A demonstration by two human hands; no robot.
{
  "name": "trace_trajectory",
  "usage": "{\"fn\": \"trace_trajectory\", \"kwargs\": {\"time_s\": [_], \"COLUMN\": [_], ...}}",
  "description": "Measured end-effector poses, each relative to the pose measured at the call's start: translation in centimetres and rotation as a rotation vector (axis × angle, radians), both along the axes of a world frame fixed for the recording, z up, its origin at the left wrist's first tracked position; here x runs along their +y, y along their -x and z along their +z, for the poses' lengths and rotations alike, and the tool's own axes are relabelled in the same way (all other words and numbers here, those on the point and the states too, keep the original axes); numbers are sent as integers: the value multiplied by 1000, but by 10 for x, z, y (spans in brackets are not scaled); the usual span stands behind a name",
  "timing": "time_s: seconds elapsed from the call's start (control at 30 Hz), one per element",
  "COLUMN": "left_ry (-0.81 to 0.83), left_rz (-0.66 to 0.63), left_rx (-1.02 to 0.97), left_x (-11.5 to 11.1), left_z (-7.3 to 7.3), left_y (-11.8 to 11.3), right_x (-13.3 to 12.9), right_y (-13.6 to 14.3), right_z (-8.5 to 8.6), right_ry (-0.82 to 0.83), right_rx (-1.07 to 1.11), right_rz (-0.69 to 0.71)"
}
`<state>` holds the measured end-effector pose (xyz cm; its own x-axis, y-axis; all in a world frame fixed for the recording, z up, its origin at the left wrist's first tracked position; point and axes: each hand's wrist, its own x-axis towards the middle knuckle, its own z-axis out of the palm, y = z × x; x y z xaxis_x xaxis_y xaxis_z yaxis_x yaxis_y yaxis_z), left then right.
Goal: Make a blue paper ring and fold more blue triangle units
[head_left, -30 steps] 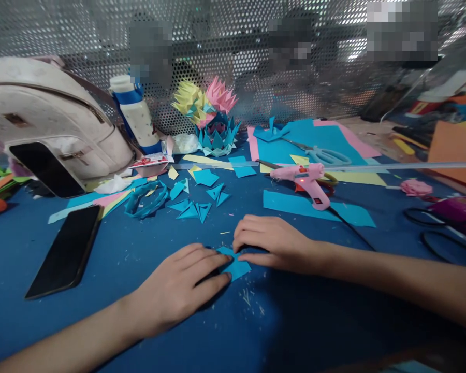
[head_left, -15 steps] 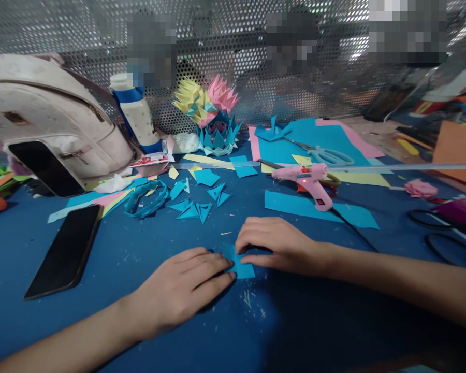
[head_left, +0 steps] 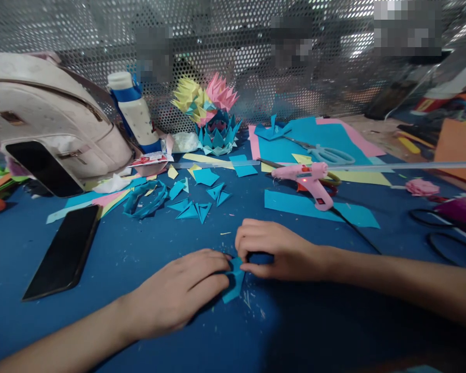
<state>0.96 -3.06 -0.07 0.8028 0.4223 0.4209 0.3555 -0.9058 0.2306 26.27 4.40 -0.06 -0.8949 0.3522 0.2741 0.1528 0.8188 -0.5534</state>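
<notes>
A small blue piece of paper (head_left: pixel 235 285) lies on the blue tabletop between my hands. My left hand (head_left: pixel 186 287) rests palm down at its left, the fingers stretched over the paper's edge and covering part of it. With thumb and forefinger, my right hand (head_left: pixel 270 251) pinches the paper's upper right edge. Beyond them lie several folded blue paper triangles (head_left: pixel 190 210) and a crumpled blue paper ring (head_left: pixel 146 199). A pink hot glue gun (head_left: pixel 305 178), its small red light lit, lies past my right hand beside a blue paper strip (head_left: pixel 322 208).
A dark phone (head_left: pixel 64 251) lies at the left, near a pale backpack (head_left: pixel 50 114) and a white-and-blue bottle (head_left: pixel 135 114). A folded-paper flower model (head_left: pixel 217 134) stands by the perforated metal panel (head_left: pixel 241 57). Light-blue scissors (head_left: pixel 330 154) lie on coloured sheets. A black cord trails from the glue gun.
The blue paper has turned and now looks narrower, its lower end pointing toward me. My right fingers have closed on its edge; my left hand has shifted slightly left.
</notes>
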Motion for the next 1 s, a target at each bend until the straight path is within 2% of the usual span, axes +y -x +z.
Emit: {"fn": "trace_trajectory", "kwargs": {"time_s": [0.13, 0.27, 0.47, 0.73, 0.83, 1.0], "left_ry": [-113, -223, -197, -246, -258, -263], "left_rz": [37, -31, -39, 95, 135, 171], "left_rx": [63, 165, 254, 226, 230, 243], "left_x": [-1, -4, -5, -13, -16, -17], "left_z": [0, 3, 1, -3, -4, -5], "left_y": [-1, -2, -4, -9, -8, -8], "right_x": [-3, -2, -3, -3, -3, -4], "right_y": [1, 1, -1, -4, -6, -8], "right_z": [-2, -4, -5, -5, -6, -5], "right_ry": [-23, -60, -57, -57, -111, -315], "right_rx": [-3, -20, -65, 28, 65, 91], "right_rz": [-53, -98, -135, -142, -119, -28]}}
